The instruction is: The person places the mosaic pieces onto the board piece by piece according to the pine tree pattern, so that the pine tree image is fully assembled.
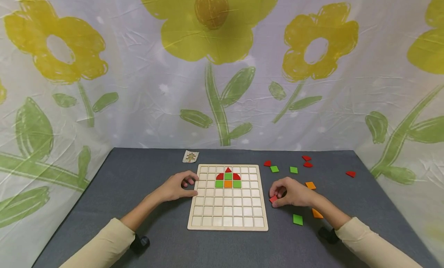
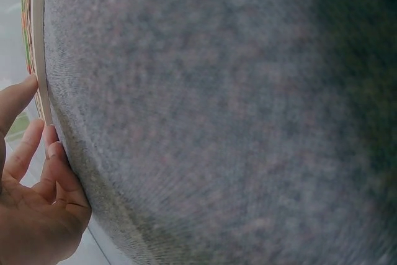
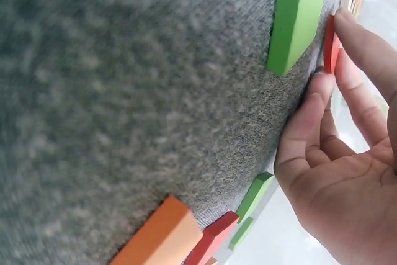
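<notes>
A wooden grid board (image 1: 227,211) lies on the dark table, with red, green and orange tiles set in its upper cells. At the board's left edge my left hand (image 1: 178,186) rests, thumb and fingers touching the rim; the left wrist view shows the fingertips against the board's side (image 2: 41,41). To the right of the board, my right hand (image 1: 289,191) pinches a red tile (image 1: 273,199) between thumb and fingers. The same red tile (image 3: 330,44) shows in the right wrist view, held just off the board; whether it touches the cloth I cannot tell.
Loose tiles lie right of the board: a green square (image 1: 297,219) and an orange piece (image 1: 317,213) near my right forearm, another orange tile (image 1: 310,185), and several red and green ones farther back. A small patterned card (image 1: 190,156) lies behind the board's left corner.
</notes>
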A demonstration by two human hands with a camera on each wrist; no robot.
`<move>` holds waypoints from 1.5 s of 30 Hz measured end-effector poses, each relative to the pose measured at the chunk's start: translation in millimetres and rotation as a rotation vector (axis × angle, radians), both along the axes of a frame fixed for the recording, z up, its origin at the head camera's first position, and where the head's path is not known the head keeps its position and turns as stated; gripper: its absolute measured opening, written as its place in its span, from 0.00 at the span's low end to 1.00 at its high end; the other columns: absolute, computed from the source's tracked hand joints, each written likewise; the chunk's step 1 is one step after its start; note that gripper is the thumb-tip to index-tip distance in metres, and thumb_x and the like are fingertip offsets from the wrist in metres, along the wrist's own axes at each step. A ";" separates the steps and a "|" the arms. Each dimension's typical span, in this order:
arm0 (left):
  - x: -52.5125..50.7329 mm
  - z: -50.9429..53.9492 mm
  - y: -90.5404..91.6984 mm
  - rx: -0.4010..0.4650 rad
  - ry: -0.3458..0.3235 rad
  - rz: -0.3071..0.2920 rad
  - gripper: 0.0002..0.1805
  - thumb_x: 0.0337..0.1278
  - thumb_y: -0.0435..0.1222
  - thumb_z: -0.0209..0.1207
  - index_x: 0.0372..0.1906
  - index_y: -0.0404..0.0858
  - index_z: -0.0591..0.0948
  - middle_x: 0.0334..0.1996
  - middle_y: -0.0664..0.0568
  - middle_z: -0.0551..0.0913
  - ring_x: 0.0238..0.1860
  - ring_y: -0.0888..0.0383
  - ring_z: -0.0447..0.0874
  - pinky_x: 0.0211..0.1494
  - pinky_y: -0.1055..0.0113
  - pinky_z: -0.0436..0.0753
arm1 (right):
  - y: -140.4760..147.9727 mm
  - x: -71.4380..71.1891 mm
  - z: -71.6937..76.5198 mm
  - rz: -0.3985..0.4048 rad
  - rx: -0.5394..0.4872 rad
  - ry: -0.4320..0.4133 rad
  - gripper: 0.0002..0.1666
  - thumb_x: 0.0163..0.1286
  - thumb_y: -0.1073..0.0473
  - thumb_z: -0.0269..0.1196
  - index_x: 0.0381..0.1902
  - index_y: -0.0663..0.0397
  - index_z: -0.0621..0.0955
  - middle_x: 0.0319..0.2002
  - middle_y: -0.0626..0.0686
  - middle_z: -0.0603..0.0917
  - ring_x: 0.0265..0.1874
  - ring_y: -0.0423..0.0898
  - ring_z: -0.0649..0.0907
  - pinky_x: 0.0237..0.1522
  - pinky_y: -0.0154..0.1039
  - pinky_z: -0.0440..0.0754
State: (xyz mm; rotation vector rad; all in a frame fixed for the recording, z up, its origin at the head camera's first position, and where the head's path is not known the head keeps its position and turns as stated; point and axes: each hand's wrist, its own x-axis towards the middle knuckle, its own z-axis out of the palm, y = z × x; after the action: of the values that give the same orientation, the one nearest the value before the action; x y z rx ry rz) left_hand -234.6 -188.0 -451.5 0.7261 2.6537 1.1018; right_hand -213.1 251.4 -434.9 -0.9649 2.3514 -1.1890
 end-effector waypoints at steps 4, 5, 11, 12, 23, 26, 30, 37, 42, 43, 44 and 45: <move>0.4 0.6 0.3 -0.002 -0.001 0.004 0.23 0.57 0.36 0.74 0.55 0.35 0.80 0.41 0.50 0.79 0.40 0.52 0.76 0.47 0.53 0.75 | 0.4 -0.3 0.2 0.016 -0.014 -0.008 0.12 0.59 0.67 0.76 0.37 0.62 0.83 0.32 0.52 0.83 0.29 0.49 0.79 0.34 0.38 0.79; 0.3 0.9 0.3 -0.001 0.001 0.000 0.23 0.57 0.36 0.74 0.55 0.34 0.80 0.41 0.50 0.79 0.40 0.52 0.77 0.46 0.53 0.75 | 0.7 -0.6 0.0 0.020 -0.014 -0.010 0.12 0.59 0.67 0.76 0.37 0.62 0.83 0.32 0.52 0.83 0.28 0.48 0.79 0.33 0.37 0.79; -0.1 0.2 -0.4 -0.005 -0.003 0.001 0.23 0.57 0.36 0.73 0.55 0.35 0.80 0.42 0.50 0.79 0.41 0.52 0.77 0.48 0.53 0.76 | 2.7 -2.5 -2.3 0.034 -0.006 -0.021 0.10 0.62 0.67 0.75 0.39 0.62 0.83 0.31 0.51 0.82 0.27 0.45 0.79 0.31 0.36 0.80; -0.2 -0.2 -0.5 -0.007 -0.003 0.002 0.23 0.57 0.37 0.73 0.55 0.35 0.80 0.42 0.50 0.79 0.41 0.52 0.77 0.48 0.53 0.75 | 3.0 -2.7 -2.8 0.037 -0.003 -0.020 0.10 0.63 0.66 0.74 0.39 0.61 0.84 0.32 0.52 0.82 0.27 0.45 0.79 0.32 0.37 0.80; -0.8 -1.3 -1.0 -0.003 0.002 -0.009 0.23 0.57 0.37 0.73 0.55 0.35 0.80 0.42 0.51 0.79 0.40 0.52 0.76 0.47 0.53 0.75 | 3.8 -7.5 -0.4 0.020 0.005 -0.018 0.08 0.66 0.67 0.71 0.43 0.60 0.85 0.36 0.49 0.84 0.30 0.47 0.81 0.36 0.38 0.82; -1.2 -1.7 -1.0 -0.006 0.000 -0.005 0.23 0.57 0.37 0.74 0.55 0.36 0.80 0.41 0.51 0.79 0.40 0.53 0.76 0.47 0.53 0.75 | 2.2 -9.1 2.8 0.031 -0.011 -0.013 0.10 0.66 0.68 0.71 0.44 0.61 0.85 0.35 0.51 0.84 0.29 0.47 0.81 0.35 0.39 0.82; -1.6 -1.7 -1.0 -0.006 0.002 -0.008 0.23 0.57 0.37 0.74 0.55 0.36 0.80 0.41 0.51 0.79 0.40 0.53 0.76 0.47 0.53 0.76 | -0.4 -10.3 7.0 0.048 -0.032 -0.017 0.10 0.66 0.68 0.71 0.45 0.62 0.85 0.35 0.52 0.84 0.28 0.47 0.81 0.34 0.38 0.82; -1.2 -1.0 -2.4 -0.003 0.015 -0.020 0.23 0.58 0.37 0.73 0.56 0.35 0.80 0.42 0.50 0.79 0.41 0.52 0.76 0.48 0.53 0.76 | -7.7 -11.0 13.5 0.077 -0.058 -0.032 0.09 0.68 0.68 0.70 0.45 0.64 0.85 0.35 0.55 0.84 0.27 0.51 0.80 0.34 0.39 0.82; -1.0 -0.9 -2.5 0.002 0.016 -0.026 0.23 0.58 0.37 0.73 0.56 0.35 0.80 0.42 0.50 0.79 0.41 0.52 0.77 0.47 0.53 0.76 | -14.7 -13.3 16.2 0.084 -0.075 -0.056 0.10 0.69 0.70 0.68 0.47 0.67 0.84 0.39 0.59 0.86 0.30 0.63 0.81 0.35 0.45 0.82; -0.7 -0.5 -2.1 0.006 0.016 -0.028 0.23 0.57 0.37 0.73 0.55 0.34 0.80 0.42 0.49 0.79 0.41 0.51 0.77 0.47 0.53 0.76 | -15.8 -14.0 16.3 0.087 -0.082 -0.062 0.09 0.69 0.71 0.67 0.47 0.67 0.84 0.39 0.60 0.86 0.31 0.65 0.81 0.36 0.47 0.82; -0.5 -0.3 -2.0 0.008 0.016 -0.029 0.23 0.58 0.37 0.73 0.55 0.34 0.80 0.42 0.49 0.79 0.41 0.51 0.77 0.47 0.53 0.76 | -16.8 -14.8 16.2 0.090 -0.088 -0.067 0.09 0.70 0.71 0.66 0.47 0.68 0.83 0.39 0.61 0.86 0.32 0.67 0.81 0.36 0.50 0.82; -0.1 0.0 -1.5 0.010 0.016 -0.028 0.23 0.57 0.37 0.73 0.55 0.34 0.80 0.42 0.49 0.79 0.40 0.51 0.77 0.47 0.53 0.76 | -17.8 -15.6 16.1 0.093 -0.092 -0.066 0.09 0.70 0.71 0.66 0.47 0.68 0.83 0.39 0.62 0.85 0.33 0.66 0.81 0.37 0.51 0.82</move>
State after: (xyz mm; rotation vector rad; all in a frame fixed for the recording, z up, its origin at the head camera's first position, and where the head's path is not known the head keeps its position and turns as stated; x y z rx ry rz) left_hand -234.7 -189.5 -451.5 0.7750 2.6440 1.1074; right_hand -228.7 233.6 -418.8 -1.0371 2.1923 -1.2824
